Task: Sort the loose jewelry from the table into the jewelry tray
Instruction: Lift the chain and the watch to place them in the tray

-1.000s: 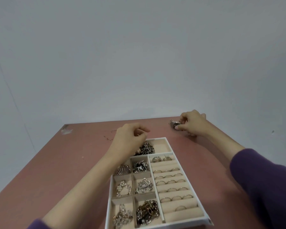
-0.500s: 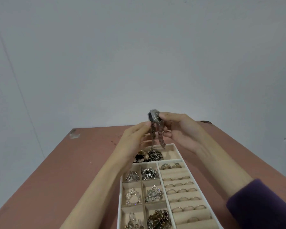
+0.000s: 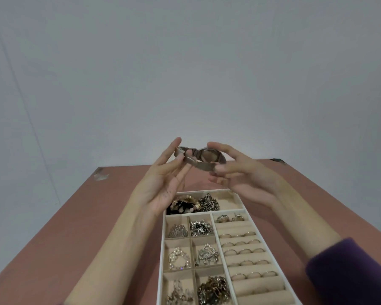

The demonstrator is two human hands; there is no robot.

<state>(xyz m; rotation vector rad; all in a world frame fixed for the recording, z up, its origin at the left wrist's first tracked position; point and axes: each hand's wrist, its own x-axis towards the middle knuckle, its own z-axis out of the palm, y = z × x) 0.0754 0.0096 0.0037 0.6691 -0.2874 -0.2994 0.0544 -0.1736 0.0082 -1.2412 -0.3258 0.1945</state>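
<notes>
The watch (image 3: 201,158) was held up over the far end of the tray (image 3: 162,256), its strap running side to side between the hands. The left hand (image 3: 163,181) pinched the clasp end in its fingers (image 3: 176,143). The right hand (image 3: 244,175) gripped the case between thumb and fingers, the nearer hand to the bare far compartment below.

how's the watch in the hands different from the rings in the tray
The watch is held in the air by the left hand and right hand; the rings sit tucked in padded rolls of the jewelry tray. The watch is one large piece with a band; the rings are many small hoops. Both look metallic.
</notes>
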